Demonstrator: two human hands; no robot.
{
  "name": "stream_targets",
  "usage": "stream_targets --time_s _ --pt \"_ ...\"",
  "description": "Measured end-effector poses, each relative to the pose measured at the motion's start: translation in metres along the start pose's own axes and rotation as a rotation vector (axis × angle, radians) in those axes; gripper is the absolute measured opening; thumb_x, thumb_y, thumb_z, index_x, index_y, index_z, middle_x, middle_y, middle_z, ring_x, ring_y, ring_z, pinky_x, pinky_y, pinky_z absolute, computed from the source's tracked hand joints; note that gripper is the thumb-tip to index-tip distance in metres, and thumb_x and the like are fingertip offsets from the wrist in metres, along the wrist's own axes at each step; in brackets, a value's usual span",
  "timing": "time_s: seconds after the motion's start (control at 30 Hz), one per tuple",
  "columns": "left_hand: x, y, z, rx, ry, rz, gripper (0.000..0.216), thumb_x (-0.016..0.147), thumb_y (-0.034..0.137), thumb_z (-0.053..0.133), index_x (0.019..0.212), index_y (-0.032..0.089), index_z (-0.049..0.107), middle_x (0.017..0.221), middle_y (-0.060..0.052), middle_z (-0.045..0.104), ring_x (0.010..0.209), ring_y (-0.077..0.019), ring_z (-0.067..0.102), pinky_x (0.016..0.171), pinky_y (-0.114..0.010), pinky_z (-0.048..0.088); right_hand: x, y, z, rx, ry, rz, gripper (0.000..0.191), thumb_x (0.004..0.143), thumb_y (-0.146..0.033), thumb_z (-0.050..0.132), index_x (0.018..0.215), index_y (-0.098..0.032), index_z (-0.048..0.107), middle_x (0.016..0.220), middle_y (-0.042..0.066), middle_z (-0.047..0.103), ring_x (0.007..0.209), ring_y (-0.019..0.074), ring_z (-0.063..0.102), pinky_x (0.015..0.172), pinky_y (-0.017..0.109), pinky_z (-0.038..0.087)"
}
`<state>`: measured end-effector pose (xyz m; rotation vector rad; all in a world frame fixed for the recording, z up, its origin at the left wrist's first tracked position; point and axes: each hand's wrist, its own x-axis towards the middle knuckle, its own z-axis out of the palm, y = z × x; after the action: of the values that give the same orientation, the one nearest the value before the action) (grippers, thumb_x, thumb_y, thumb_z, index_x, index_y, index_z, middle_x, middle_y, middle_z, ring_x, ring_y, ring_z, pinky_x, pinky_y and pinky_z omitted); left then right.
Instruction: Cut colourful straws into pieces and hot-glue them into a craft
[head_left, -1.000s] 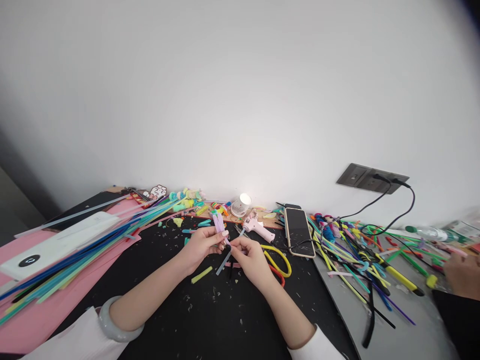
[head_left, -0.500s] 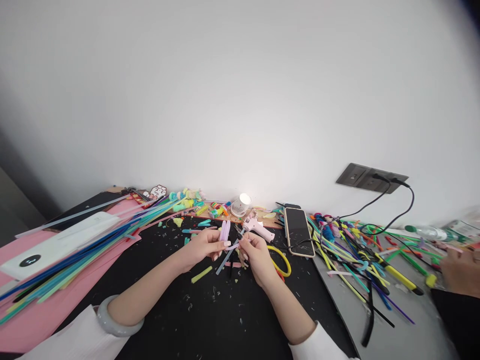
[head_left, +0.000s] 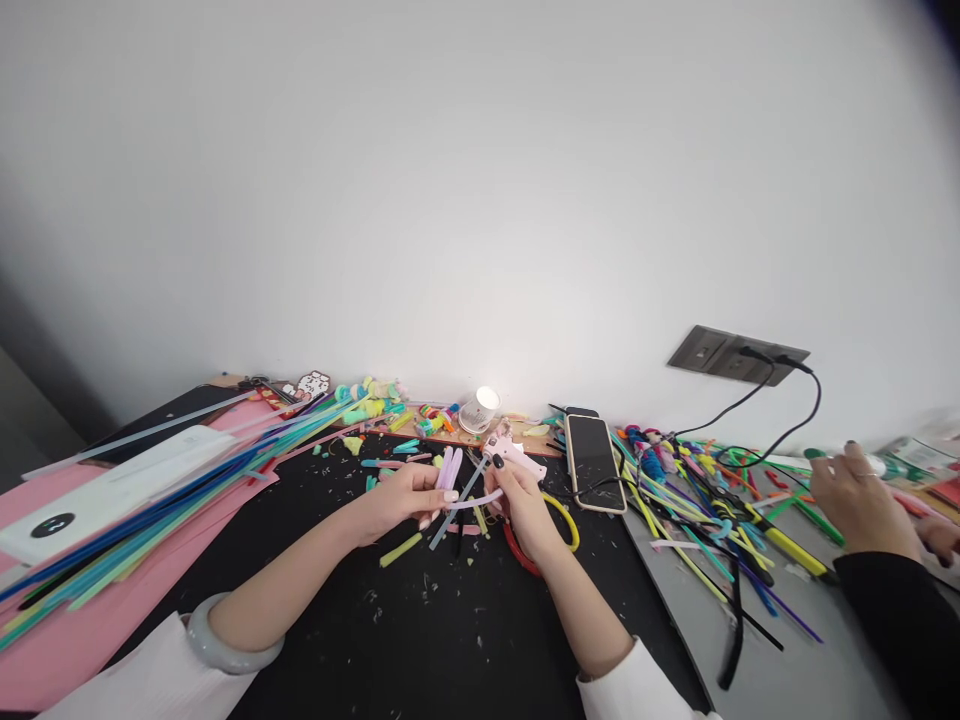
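Observation:
My left hand [head_left: 406, 495] pinches a small bundle of folded lilac straw loops [head_left: 449, 468] above the black mat [head_left: 420, 620]. My right hand [head_left: 522, 498] grips one end of a pale pink straw strip [head_left: 480, 500] that runs across to the bundle. A grey straw [head_left: 454, 503] lies slanted under both hands. A pink glue gun [head_left: 516, 456] rests just behind my right hand. Red and yellow loops [head_left: 559, 515] lie beside my right wrist.
Long coloured straws [head_left: 150, 520] and a white box [head_left: 112, 487] lie on pink paper at left. A phone [head_left: 592, 462] and a lit candle cup [head_left: 481, 408] sit behind. Several straws litter the grey board [head_left: 720, 520]; another person's hand [head_left: 855, 495] reaches there.
My right hand has moved right, drawing the pink strip out from the bundle. The bundle has tilted a little. The other person's hand at right has moved up and inward over the straws.

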<state>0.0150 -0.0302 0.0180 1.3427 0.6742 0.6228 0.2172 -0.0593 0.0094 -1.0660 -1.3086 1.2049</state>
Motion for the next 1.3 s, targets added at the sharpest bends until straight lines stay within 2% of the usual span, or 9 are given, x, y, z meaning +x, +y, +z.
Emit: stream_targets --time_s 0.17,0.33,0.53,0.77,0.93,1.07,1.2,1.3 --pt "0.004 -0.003 -0.004 -0.014 0.087 0.035 0.036 0.071 0.049 0.077 0.065 0.017 0.059 0.056 0.005 0.049 0.048 -0.009 0.044 0.049 -0.022 0.036 -0.003 0.0 0.003 0.075 -0.074 -0.023 0.049 0.087 -0.064 0.05 0.066 -0.02 0.049 0.054 -0.006 0.036 0.049 0.0091 0.026 0.048 0.024 0.019" --pt "0.005 -0.003 -0.005 0.03 0.042 0.009 0.04 0.074 0.052 0.074 0.068 0.016 0.058 0.057 0.005 0.05 0.048 -0.0084 0.043 0.051 -0.023 0.035 -0.001 -0.002 0.005 0.004 -0.056 -0.017 0.047 0.083 -0.059 0.059 0.062 -0.021 0.04 0.055 -0.008 0.029 0.05 0.0085 0.019 0.048 0.025 0.016" --pt "0.0 0.0 -0.004 0.056 -0.141 -0.063 0.036 0.073 0.049 0.076 0.076 0.015 0.065 0.061 0.004 0.055 0.049 -0.0076 0.044 0.048 -0.021 0.033 0.0 0.002 0.002 -0.158 -0.07 -0.062 0.046 0.088 -0.055 0.055 0.061 -0.021 0.039 0.056 -0.008 0.03 0.051 0.0085 0.022 0.049 0.024 0.017" --pt "-0.003 0.001 -0.003 0.059 -0.323 -0.139 0.031 0.073 0.042 0.076 0.068 0.014 0.064 0.055 0.003 0.057 0.043 -0.0051 0.045 0.043 -0.017 0.032 -0.002 -0.002 0.007 -0.229 -0.166 -0.061 0.049 0.087 -0.059 0.052 0.06 -0.021 0.04 0.055 -0.006 0.034 0.052 0.0091 0.026 0.049 0.024 0.022" --pt "-0.004 0.003 -0.003 -0.001 -0.428 -0.183 0.031 0.071 0.039 0.077 0.058 0.015 0.061 0.047 0.004 0.054 0.036 -0.0041 0.039 0.037 -0.017 0.029 -0.004 -0.007 0.009 -0.154 -0.272 0.003 0.053 0.083 -0.065 0.056 0.058 -0.021 0.041 0.052 -0.007 0.037 0.049 0.0085 0.029 0.051 0.024 0.027" --pt "-0.007 0.002 -0.003 -0.066 -0.485 -0.253 0.03 0.067 0.036 0.079 0.055 0.015 0.06 0.044 0.005 0.054 0.032 -0.0038 0.038 0.036 -0.017 0.032 -0.008 -0.011 0.009 -0.013 -0.401 0.109 0.052 0.078 -0.065 0.065 0.062 -0.02 0.045 0.051 -0.008 0.038 0.047 0.0071 0.028 0.049 0.024 0.023" --pt "-0.008 0.002 -0.003 -0.092 -0.492 -0.282 0.03 0.064 0.036 0.08 0.055 0.015 0.061 0.041 0.005 0.052 0.03 -0.0039 0.036 0.037 -0.018 0.034 -0.01 -0.013 0.01 0.098 -0.488 0.183 0.048 0.078 -0.059 0.068 0.061 -0.02 0.045 0.052 -0.009 0.034 0.046 0.0062 0.024 0.047 0.024 0.018" --pt "-0.006 0.002 -0.002 -0.094 -0.331 -0.224 0.031 0.066 0.04 0.08 0.062 0.015 0.064 0.047 0.004 0.056 0.036 -0.0056 0.043 0.041 -0.019 0.037 -0.007 -0.009 0.009 0.103 -0.344 0.137 0.046 0.081 -0.055 0.065 0.061 -0.021 0.042 0.051 -0.01 0.032 0.045 0.0061 0.021 0.047 0.024 0.015"
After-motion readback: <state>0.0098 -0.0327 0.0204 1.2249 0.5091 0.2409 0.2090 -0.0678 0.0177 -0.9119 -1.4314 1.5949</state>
